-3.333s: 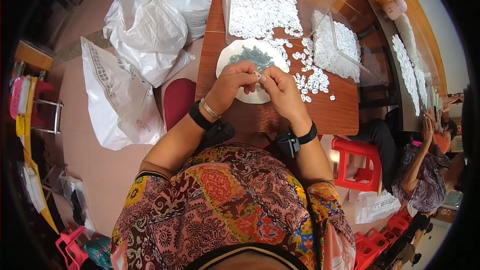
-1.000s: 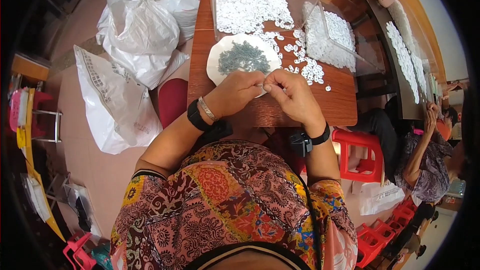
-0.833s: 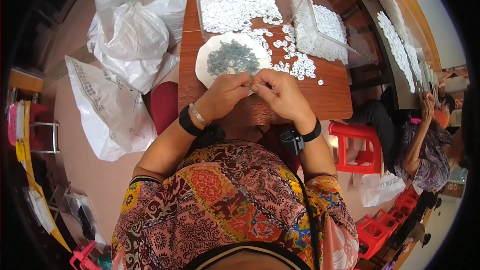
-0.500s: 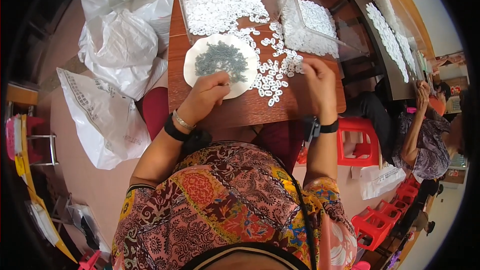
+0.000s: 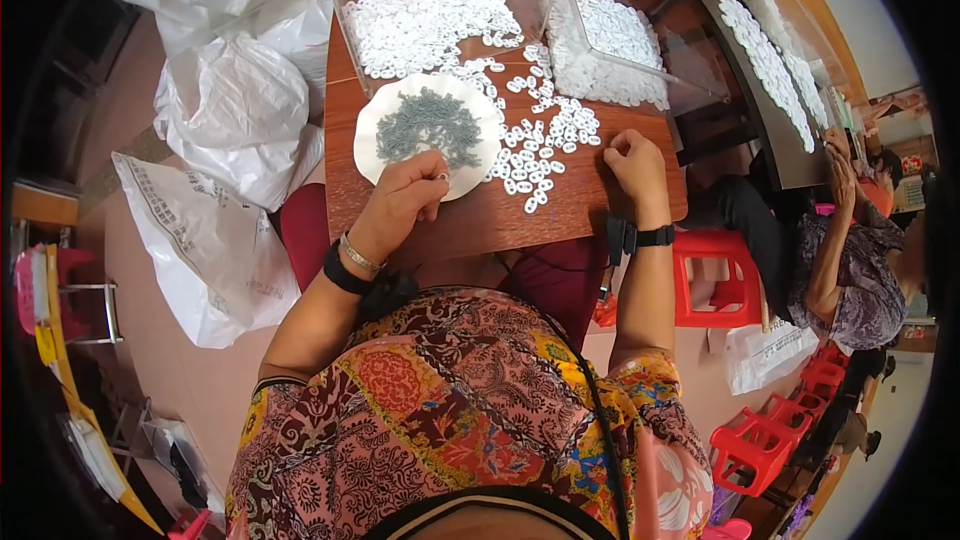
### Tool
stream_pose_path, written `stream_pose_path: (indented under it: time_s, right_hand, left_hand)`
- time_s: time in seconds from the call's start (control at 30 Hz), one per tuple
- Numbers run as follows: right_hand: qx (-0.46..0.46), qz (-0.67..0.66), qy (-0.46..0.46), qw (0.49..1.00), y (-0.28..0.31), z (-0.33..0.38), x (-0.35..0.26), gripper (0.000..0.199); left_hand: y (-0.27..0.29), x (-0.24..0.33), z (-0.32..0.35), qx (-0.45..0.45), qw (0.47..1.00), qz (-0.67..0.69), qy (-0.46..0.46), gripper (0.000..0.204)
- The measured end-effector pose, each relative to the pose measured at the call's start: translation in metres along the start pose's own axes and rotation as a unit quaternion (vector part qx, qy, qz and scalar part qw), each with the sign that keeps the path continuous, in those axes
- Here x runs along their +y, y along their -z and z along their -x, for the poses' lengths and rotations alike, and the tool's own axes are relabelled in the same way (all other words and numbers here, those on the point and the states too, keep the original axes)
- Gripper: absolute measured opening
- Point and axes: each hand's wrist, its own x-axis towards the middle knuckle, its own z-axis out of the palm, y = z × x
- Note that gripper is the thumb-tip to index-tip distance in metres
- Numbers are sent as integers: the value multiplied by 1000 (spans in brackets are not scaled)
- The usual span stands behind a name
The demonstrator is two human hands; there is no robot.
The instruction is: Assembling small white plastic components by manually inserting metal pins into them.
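the left hand (image 5: 405, 202) rests at the six o'clock rim of a round white plate (image 5: 372, 135), fingers curled with thumb and forefinger pressed together on what looks like one small grey piece; too small to be sure. the right hand (image 5: 635, 162) sits on the wooden table (image 5: 480, 225) at three o'clock of the plate, loosely fisted; whether it holds anything, i cannot tell.

the plate carries a heap of small grey metal parts (image 5: 428, 126), tangled together. between the two hands lies a scatter of small white oval plastic pieces (image 5: 540, 145), spreading toward twelve o'clock into two clear plastic trays, a left tray (image 5: 430, 20) and a right tray (image 5: 610, 45), both full of the same white pieces.

these parts look very light, stiff and a bit slippery; the grey ones seem likely to snag on each other, so a fingertip pinch on a single piece at the heap's edge would suit best.

at nine o'clock of the table, white plastic sacks (image 5: 235, 115) lie on the floor. at three o'clock stands a red plastic stool (image 5: 725, 280), and beyond it another person (image 5: 850, 240) sits at a neighbouring table.
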Motion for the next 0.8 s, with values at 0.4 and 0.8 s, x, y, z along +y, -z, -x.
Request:
stream_pose_path:
  time_s: [0.4,0.8]
  right_hand:
    - [-150,-696,-13,702,11,60,-147,18]
    - [-154,-674,9,723,9,60,-163,8]
  left_hand:
    - [-36,8,-21,-36,993,38,-103,11]
    - [-25,13,-13,22,994,73,-80,13]
